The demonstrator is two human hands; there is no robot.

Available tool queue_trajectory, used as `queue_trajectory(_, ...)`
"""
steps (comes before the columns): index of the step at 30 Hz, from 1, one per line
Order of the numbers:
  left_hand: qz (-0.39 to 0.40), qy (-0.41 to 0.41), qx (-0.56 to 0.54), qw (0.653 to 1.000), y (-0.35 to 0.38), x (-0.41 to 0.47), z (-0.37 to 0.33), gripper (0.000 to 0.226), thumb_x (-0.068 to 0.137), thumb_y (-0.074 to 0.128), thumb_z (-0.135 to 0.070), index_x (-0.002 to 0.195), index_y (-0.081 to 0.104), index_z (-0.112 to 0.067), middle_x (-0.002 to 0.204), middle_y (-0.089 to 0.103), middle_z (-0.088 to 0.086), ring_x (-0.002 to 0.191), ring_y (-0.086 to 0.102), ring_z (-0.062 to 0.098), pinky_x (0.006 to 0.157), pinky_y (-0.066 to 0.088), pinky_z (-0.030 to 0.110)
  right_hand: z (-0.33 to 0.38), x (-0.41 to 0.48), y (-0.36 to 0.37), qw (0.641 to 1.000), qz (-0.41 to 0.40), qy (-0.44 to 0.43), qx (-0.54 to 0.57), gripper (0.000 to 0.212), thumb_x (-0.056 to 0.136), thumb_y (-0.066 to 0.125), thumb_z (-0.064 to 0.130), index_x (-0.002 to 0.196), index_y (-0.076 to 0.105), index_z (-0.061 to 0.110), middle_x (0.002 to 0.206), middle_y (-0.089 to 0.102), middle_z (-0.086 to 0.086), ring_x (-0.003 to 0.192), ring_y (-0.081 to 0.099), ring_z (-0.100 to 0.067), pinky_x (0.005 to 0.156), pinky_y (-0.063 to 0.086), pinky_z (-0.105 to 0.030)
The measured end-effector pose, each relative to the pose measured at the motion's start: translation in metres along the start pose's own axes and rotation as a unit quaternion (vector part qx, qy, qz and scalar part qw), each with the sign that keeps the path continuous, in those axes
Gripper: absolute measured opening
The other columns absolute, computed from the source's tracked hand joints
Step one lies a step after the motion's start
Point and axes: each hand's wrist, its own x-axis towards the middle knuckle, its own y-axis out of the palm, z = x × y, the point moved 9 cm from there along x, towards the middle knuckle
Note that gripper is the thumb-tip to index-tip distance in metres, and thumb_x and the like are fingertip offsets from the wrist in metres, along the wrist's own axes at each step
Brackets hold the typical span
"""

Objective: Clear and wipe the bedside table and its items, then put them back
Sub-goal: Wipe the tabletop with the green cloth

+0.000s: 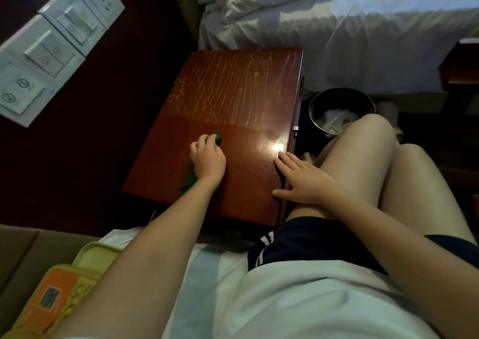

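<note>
Left hand [207,161] bunches cloth [216,137] on table [233,84]; right hand [303,178] flat, empty, on right edge. Far half streaked: overlap strokes there.

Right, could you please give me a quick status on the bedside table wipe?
Left hand gripping green cloth on bedside table top. Right hand flat on its edge. Far half streaked. Nothing blocks the cloth.

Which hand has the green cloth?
The left hand grips the green cloth on the bedside table; the right hand rests flat at the table's right edge, fingers straight, holding nothing.
</note>
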Motion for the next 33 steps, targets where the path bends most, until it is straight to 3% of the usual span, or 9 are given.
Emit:
queue_trajectory(4, -0.016, -0.032, 0.012, 0.999, 0.006, 0.0, -0.013, 0.038, 0.099, 0.034, -0.013, 0.134, 0.049, -0.017, 0.143, 0.041, 0.003, 0.124, 0.035, 0.024, 0.101, 0.03, 0.035, 0.004, -0.005, 0.0, 1.0, 0.003, 0.005, -0.021, 0.089, 0.091, 0.041, 0.059, 0.149, -0.008, 0.013, 0.157, -0.011, -0.006, 0.145, -0.009, -0.017, 0.116, 0.006, -0.032)
queue_trajectory(8, 0.002, 0.004, 0.014, 1.0, 0.017, 0.003, -0.032, 0.039, 0.098, 0.035, -0.012, 0.133, 0.049, -0.018, 0.144, 0.04, 0.002, 0.124, 0.034, 0.025, 0.102, 0.029, 0.035, 0.006, -0.005, -0.001, 1.0, 0.002, 0.007, -0.019, 0.089, 0.091, 0.042, 0.058, 0.149, -0.008, 0.012, 0.158, -0.011, -0.006, 0.145, -0.008, -0.017, 0.116, 0.007, -0.032)
queue_trajectory(18, 0.075, 0.227, -0.043, 0.97, 0.041, -0.034, -0.133, 0.034, 0.094, 0.045, -0.009, 0.125, 0.058, -0.015, 0.134, 0.051, 0.001, 0.118, 0.04, 0.026, 0.098, 0.034, 0.033, 0.007, -0.01, 0.0, 0.999, 0.009, 0.004, -0.035, 0.08, 0.094, 0.041, 0.052, 0.151, 0.0, 0.014, 0.158, -0.006, -0.006, 0.145, -0.001, -0.017, 0.116, 0.011, -0.032)
queue_trajectory(24, 0.129, 0.357, -0.062, 0.923, 0.033, -0.062, -0.113, 0.037, 0.09, 0.052, -0.007, 0.124, 0.062, -0.015, 0.132, 0.055, 0.005, 0.116, 0.045, 0.029, 0.096, 0.036, 0.038, 0.005, -0.011, 0.0, 1.0, -0.004, -0.008, -0.019, 0.077, 0.094, 0.041, 0.049, 0.151, 0.001, 0.015, 0.158, -0.003, -0.004, 0.145, 0.003, -0.014, 0.117, 0.01, -0.031)
queue_trajectory(28, 0.112, 0.347, -0.043, 0.93, 0.018, -0.063, -0.072, 0.037, 0.087, 0.05, -0.009, 0.121, 0.064, -0.014, 0.128, 0.058, 0.007, 0.111, 0.05, 0.033, 0.092, 0.042, 0.043, 0.0, -0.016, -0.001, 1.0, -0.003, -0.015, -0.01, 0.073, 0.095, 0.04, 0.046, 0.151, 0.0, 0.02, 0.158, -0.004, 0.002, 0.145, 0.003, -0.011, 0.116, 0.009, -0.03)
queue_trajectory(33, 0.064, 0.219, -0.018, 0.973, 0.018, -0.037, -0.062, 0.033, 0.092, 0.049, -0.008, 0.122, 0.062, -0.013, 0.129, 0.056, 0.007, 0.115, 0.046, 0.03, 0.097, 0.039, 0.04, -0.005, -0.014, -0.001, 0.999, 0.011, -0.033, -0.015, 0.07, 0.096, 0.039, 0.043, 0.15, -0.001, 0.023, 0.158, -0.004, 0.003, 0.145, -0.001, -0.013, 0.116, 0.003, -0.031)
